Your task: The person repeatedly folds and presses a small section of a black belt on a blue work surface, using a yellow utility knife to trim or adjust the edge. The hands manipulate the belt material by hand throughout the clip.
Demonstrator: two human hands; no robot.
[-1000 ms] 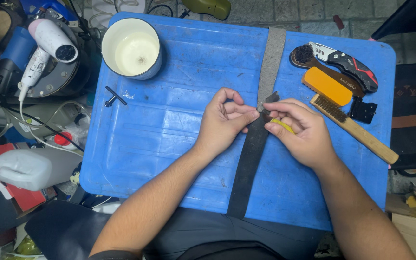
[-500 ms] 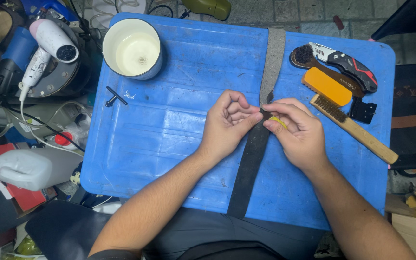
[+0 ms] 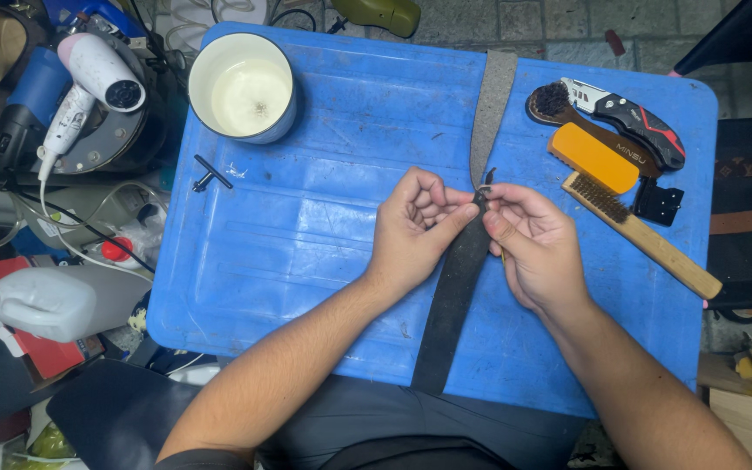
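Observation:
A long dark strap [image 3: 450, 296] runs from the near edge of the blue table top [image 3: 306, 235] up to its far edge, where its grey underside [image 3: 491, 96] shows. My left hand [image 3: 415, 224] pinches the strap at its middle from the left. My right hand [image 3: 533, 244] grips the same spot from the right, fingers curled. A small dark piece of the strap sticks up between my fingertips. A bit of yellow shows under my right palm; I cannot tell what it is.
A white bowl [image 3: 243, 87] with pale liquid stands at the back left. A small black key-like tool [image 3: 211, 174] lies near it. At the right lie a utility knife [image 3: 628, 117], an orange block [image 3: 594, 157], a wooden wire brush [image 3: 641, 235] and a black clip [image 3: 657, 202]. A hair dryer [image 3: 89, 83] and a white jug [image 3: 45, 300] sit off the table's left.
Both hands have shifted slightly up and right along the strap and drawn closer together at the pinch point. Nothing else on the table moved.

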